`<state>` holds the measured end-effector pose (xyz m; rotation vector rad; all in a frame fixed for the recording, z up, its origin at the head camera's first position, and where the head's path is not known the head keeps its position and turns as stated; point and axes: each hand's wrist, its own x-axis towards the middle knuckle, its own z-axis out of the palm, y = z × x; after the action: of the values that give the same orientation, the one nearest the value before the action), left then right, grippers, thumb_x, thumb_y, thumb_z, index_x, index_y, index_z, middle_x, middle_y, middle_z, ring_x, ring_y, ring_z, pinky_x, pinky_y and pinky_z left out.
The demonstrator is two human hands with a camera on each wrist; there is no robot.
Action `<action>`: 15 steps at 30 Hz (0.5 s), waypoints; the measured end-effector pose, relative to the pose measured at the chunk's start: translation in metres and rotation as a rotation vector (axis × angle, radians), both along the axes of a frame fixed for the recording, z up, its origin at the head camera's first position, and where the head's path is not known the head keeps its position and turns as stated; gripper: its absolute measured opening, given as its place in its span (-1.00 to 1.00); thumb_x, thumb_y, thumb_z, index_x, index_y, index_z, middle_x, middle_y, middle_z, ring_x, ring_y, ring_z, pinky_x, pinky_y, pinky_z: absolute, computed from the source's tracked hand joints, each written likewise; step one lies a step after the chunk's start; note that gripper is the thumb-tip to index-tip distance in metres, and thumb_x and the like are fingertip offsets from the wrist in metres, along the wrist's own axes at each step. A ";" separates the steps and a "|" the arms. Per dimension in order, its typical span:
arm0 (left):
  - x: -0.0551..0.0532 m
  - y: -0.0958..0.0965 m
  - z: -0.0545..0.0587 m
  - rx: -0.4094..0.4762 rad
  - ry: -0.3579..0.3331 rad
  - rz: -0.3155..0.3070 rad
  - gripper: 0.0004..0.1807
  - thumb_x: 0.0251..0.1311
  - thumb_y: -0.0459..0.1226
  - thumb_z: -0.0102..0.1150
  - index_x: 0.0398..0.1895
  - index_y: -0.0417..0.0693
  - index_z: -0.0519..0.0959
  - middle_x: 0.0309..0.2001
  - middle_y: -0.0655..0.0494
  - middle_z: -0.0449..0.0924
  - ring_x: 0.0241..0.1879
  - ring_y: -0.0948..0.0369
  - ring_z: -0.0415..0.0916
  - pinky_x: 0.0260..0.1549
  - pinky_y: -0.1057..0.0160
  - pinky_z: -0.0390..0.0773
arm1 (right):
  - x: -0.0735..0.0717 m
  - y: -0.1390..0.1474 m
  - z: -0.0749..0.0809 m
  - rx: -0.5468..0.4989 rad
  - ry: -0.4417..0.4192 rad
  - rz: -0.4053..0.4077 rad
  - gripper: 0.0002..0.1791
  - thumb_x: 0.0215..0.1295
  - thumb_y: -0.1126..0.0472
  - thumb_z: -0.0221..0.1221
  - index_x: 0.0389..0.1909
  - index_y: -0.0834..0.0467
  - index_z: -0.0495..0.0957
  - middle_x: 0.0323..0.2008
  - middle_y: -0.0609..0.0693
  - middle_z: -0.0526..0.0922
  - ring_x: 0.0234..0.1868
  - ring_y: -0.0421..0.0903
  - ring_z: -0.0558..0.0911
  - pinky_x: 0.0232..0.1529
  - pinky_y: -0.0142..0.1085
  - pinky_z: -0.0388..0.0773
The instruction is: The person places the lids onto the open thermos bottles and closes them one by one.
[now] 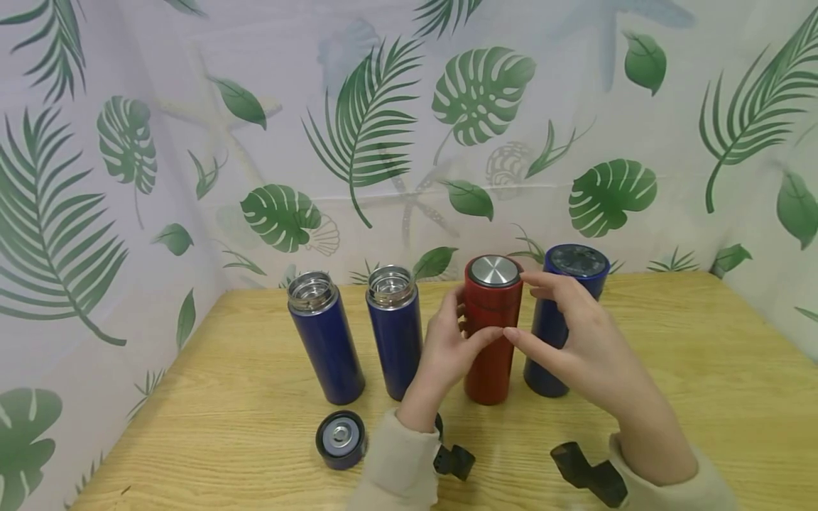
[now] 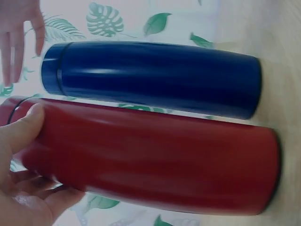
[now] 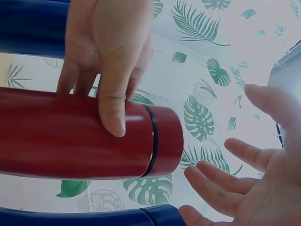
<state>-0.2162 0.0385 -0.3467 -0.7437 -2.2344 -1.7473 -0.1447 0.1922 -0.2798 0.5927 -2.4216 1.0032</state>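
Note:
A red thermos bottle [image 1: 491, 372] with a shiny steel-topped lid [image 1: 495, 270] stands upright on the table. My left hand [image 1: 447, 351] grips it around the upper body from the left, thumb across the front, as the left wrist view also shows on the red side [image 2: 155, 155]. My right hand [image 1: 591, 341] is held beside the lid, fingers spread and apart from the bottle in the right wrist view [image 3: 254, 183]. Behind that hand stands a blue thermos bottle [image 1: 546, 341] with a dark, glossy top, partly hidden by the fingers.
Two blue bottles without lids, one at far left [image 1: 327, 348] and one nearer [image 1: 393, 341], show steel mouths. A blue lid [image 1: 341, 440] lies inside-up in front of them. Black wrist-worn devices [image 1: 588, 474] sit at both cuffs. A leaf-print cloth [image 1: 396, 106] hangs behind the wooden table [image 1: 243, 397].

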 end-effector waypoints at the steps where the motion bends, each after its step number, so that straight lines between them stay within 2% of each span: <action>1: -0.001 0.001 -0.002 0.004 0.019 0.003 -0.31 -0.01 -0.29 0.25 0.20 -0.18 0.18 0.01 0.00 0.41 -0.07 0.20 0.41 -0.21 0.34 0.45 | 0.000 0.000 0.000 0.000 -0.002 0.000 -0.35 0.01 0.21 0.28 0.14 0.25 0.25 0.05 0.20 0.33 0.01 0.13 0.36 -0.07 0.19 0.25; 4: -0.003 0.003 -0.005 0.000 0.057 0.009 -0.30 0.02 -0.26 0.21 0.22 -0.20 0.14 0.01 -0.01 0.41 -0.09 0.21 0.40 -0.25 0.35 0.45 | 0.000 0.000 0.000 0.000 0.001 0.002 -0.36 0.02 0.22 0.28 0.13 0.25 0.26 0.05 0.20 0.33 0.00 0.13 0.36 -0.07 0.18 0.25; 9: -0.005 0.004 -0.007 0.000 0.056 -0.001 -0.31 0.08 -0.24 0.14 0.25 -0.20 0.09 0.01 -0.01 0.40 -0.11 0.23 0.38 -0.24 0.35 0.44 | 0.000 0.000 0.000 0.010 0.012 0.007 -0.38 0.02 0.22 0.28 0.12 0.25 0.27 0.04 0.19 0.34 0.00 0.13 0.36 -0.09 0.17 0.26; 12: -0.006 0.004 -0.008 0.005 0.048 -0.011 -0.31 0.10 -0.24 0.12 0.26 -0.21 0.07 0.01 -0.01 0.39 -0.09 0.23 0.37 -0.20 0.33 0.43 | 0.000 -0.001 0.000 0.014 0.018 0.008 -0.39 0.02 0.23 0.27 0.11 0.26 0.28 0.04 0.19 0.35 -0.01 0.12 0.36 -0.09 0.16 0.27; 15: -0.007 0.004 -0.008 -0.006 0.043 -0.010 -0.29 0.11 -0.24 0.13 0.28 -0.19 0.05 0.08 0.00 0.35 0.02 0.23 0.33 -0.08 0.26 0.39 | 0.000 -0.001 0.000 0.017 0.014 0.007 -0.40 0.03 0.22 0.27 0.10 0.26 0.28 0.03 0.19 0.35 -0.01 0.12 0.36 -0.08 0.15 0.28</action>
<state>-0.2230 0.0422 -0.3545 -0.7872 -2.2122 -1.7128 -0.1444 0.1911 -0.2802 0.6123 -2.4198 0.9785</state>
